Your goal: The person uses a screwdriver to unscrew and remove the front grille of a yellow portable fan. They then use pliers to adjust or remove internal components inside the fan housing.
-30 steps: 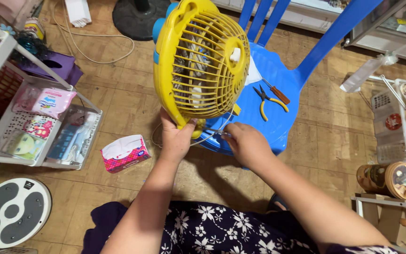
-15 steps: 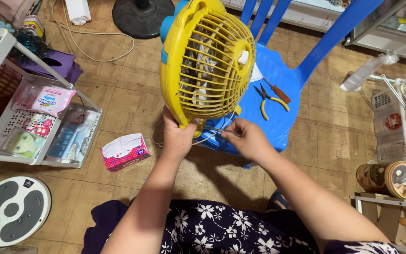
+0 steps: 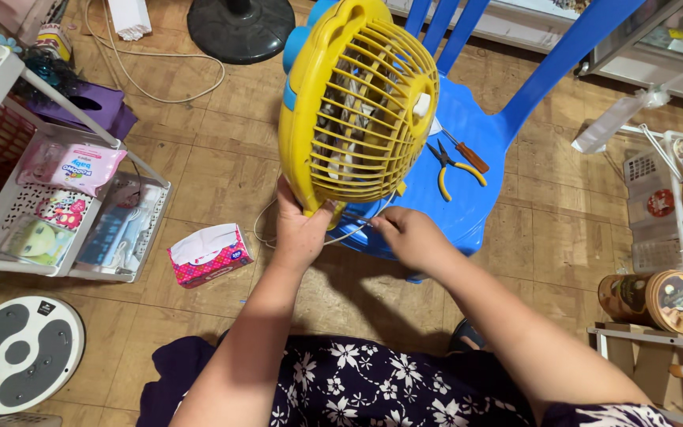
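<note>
A small yellow fan (image 3: pixel 361 107) with a grilled cage and a blue back stands tilted on a blue plastic chair (image 3: pixel 476 150). My left hand (image 3: pixel 300 229) grips the lower rim of the fan's cage. Just to its right, my right hand (image 3: pixel 405 235) pinches a thin metal tool or wire at the fan's bottom edge. What exactly its fingers hold is too small to tell. Yellow-handled pliers (image 3: pixel 454 168) and a red-handled screwdriver (image 3: pixel 462 150) lie on the chair seat behind the fan.
A pink tissue box (image 3: pixel 209 255) lies on the wooden floor at left. A white wire rack (image 3: pixel 73 221) with packets stands far left, a round grey disc (image 3: pixel 17 352) below it. A black fan base (image 3: pixel 240 28) sits at the top, tins (image 3: pixel 662 300) at right.
The fan has tilted and shifted slightly right in view. Both hands stay at its lower rim, the right hand moving a little closer to the left.
</note>
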